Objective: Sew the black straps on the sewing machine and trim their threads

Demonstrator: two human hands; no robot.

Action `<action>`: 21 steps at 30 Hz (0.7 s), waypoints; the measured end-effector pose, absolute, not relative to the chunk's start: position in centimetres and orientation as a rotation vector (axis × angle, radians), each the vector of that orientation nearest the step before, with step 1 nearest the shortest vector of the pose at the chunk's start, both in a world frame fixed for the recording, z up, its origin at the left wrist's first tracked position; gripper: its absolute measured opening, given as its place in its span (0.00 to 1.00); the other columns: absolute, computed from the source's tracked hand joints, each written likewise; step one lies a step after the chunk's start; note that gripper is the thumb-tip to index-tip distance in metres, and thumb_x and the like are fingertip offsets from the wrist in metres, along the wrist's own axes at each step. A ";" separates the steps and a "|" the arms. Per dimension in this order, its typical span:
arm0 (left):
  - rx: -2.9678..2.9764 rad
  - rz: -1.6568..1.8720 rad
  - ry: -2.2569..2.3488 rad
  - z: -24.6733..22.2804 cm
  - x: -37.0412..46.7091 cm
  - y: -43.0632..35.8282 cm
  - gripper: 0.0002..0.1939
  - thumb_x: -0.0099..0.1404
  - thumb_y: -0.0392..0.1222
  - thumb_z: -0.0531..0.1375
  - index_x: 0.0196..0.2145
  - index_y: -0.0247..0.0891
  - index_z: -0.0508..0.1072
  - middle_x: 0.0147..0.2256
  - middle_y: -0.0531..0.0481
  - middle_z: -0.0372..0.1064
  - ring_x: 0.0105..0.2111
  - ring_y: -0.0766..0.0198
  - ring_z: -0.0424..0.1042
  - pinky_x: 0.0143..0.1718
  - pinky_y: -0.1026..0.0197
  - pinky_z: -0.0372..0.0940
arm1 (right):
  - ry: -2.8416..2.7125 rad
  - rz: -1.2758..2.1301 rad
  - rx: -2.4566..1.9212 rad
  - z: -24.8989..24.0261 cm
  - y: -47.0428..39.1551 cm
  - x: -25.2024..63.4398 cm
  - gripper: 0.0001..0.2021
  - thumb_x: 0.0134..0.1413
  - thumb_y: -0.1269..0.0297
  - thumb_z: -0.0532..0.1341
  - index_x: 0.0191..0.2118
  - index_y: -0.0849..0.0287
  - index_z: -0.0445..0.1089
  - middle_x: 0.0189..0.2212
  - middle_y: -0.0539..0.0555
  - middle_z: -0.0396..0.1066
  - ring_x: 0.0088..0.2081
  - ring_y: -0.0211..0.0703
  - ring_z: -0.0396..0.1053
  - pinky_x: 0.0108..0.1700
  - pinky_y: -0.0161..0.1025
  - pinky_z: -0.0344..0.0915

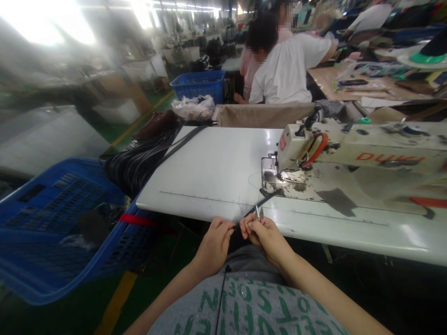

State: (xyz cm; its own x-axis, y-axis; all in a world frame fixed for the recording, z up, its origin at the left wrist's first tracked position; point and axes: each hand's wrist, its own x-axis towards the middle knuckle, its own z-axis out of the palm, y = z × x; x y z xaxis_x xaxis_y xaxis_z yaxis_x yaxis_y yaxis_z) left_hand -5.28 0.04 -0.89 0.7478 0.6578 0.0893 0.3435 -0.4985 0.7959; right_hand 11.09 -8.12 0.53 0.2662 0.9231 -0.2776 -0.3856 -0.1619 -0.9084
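A narrow black strip [264, 203] runs from beneath the presser foot of the sewing machine [366, 149] to the table's front edge, where my hands are. My right hand [267, 235] is closed around a small pair of thread snips [259, 213], blades pointing up and a little apart, with the strip passing by its fingers. Close to its left, my left hand [216, 239] is closed in a pinch, apparently on the strip's near end; the fingertips partly hide it. Loose thread lies on the white table [209, 167] near the needle.
Many black strips [132, 163] hang over the table's left end beside a large blue basket [70, 223]. A dark fabric piece [337, 201] lies on the machine bed. Behind the table are a cloth-lined bin [265, 114], another blue basket [199, 86] and a person in white [286, 70].
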 end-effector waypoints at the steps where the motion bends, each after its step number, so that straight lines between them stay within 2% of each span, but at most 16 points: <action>1: 2.145 0.494 0.749 -0.9 -5.3 0.1 0.14 0.72 0.38 0.50 0.41 0.38 0.75 0.41 0.42 0.68 0.43 0.56 0.68 0.45 0.56 0.66 | -0.570 1.288 -1.233 0.6 -8.1 11.2 0.07 0.47 0.62 0.56 0.23 0.56 0.60 0.24 0.50 0.67 0.20 0.33 0.50 0.22 0.33 0.41; 3: 2.130 0.490 0.762 -0.9 -5.4 0.3 0.14 0.72 0.38 0.50 0.40 0.38 0.76 0.40 0.43 0.68 0.42 0.57 0.68 0.45 0.56 0.65 | -0.579 1.287 -1.269 0.8 -8.0 11.4 0.07 0.47 0.61 0.56 0.23 0.56 0.60 0.24 0.50 0.67 0.19 0.33 0.48 0.21 0.34 0.41; 5: 2.049 0.471 0.774 -0.8 -5.4 0.6 0.13 0.72 0.41 0.52 0.38 0.39 0.76 0.38 0.44 0.69 0.41 0.57 0.68 0.45 0.56 0.65 | -0.672 1.223 -1.326 1.2 -8.1 11.7 0.07 0.49 0.61 0.56 0.24 0.56 0.63 0.25 0.51 0.68 0.21 0.35 0.53 0.23 0.34 0.48; 7: 1.897 0.446 0.786 -0.6 -5.4 0.7 0.12 0.71 0.46 0.56 0.38 0.38 0.77 0.37 0.46 0.70 0.38 0.58 0.69 0.42 0.57 0.65 | -0.837 1.059 -1.405 1.6 -8.2 12.0 0.08 0.51 0.62 0.57 0.25 0.57 0.67 0.28 0.53 0.70 0.28 0.39 0.62 0.30 0.36 0.59; 9: 1.680 0.437 0.821 -0.4 -5.3 0.7 0.13 0.68 0.50 0.60 0.40 0.38 0.77 0.34 0.48 0.70 0.33 0.62 0.68 0.36 0.61 0.64 | -0.995 0.850 -1.490 1.9 -8.5 12.1 0.09 0.54 0.62 0.59 0.26 0.57 0.69 0.31 0.53 0.69 0.35 0.43 0.66 0.39 0.39 0.63; 11: 1.451 0.437 0.868 -0.1 -5.1 0.6 0.17 0.64 0.54 0.64 0.42 0.37 0.77 0.30 0.51 0.68 0.27 0.66 0.63 0.27 0.65 0.59 | -1.095 0.743 -1.549 1.8 -8.9 11.9 0.09 0.56 0.63 0.58 0.25 0.56 0.69 0.30 0.51 0.66 0.34 0.43 0.64 0.39 0.39 0.62; 14: 1.193 0.418 0.900 0.3 -4.8 0.3 0.24 0.58 0.57 0.69 0.44 0.35 0.78 0.23 0.57 0.61 0.19 0.73 0.52 0.20 0.68 0.46 | -1.184 0.819 -1.573 1.3 -9.2 11.5 0.09 0.56 0.66 0.56 0.25 0.56 0.66 0.25 0.48 0.62 0.30 0.41 0.62 0.35 0.37 0.59; 17: 1.031 0.401 0.895 0.3 -4.6 0.1 0.27 0.54 0.58 0.72 0.41 0.33 0.78 0.20 0.61 0.55 0.17 0.77 0.44 0.18 0.68 0.37 | -1.236 0.903 -1.583 0.7 -9.2 11.1 0.09 0.54 0.69 0.55 0.23 0.56 0.62 0.22 0.46 0.59 0.27 0.39 0.59 0.32 0.36 0.56; 21: 0.965 0.387 0.884 -0.1 -4.5 0.1 0.26 0.52 0.56 0.73 0.38 0.31 0.78 0.20 0.61 0.54 0.17 0.78 0.44 0.19 0.68 0.36 | -1.289 0.874 -1.593 0.2 -9.2 11.1 0.09 0.52 0.70 0.55 0.22 0.56 0.60 0.22 0.47 0.59 0.28 0.40 0.59 0.32 0.36 0.55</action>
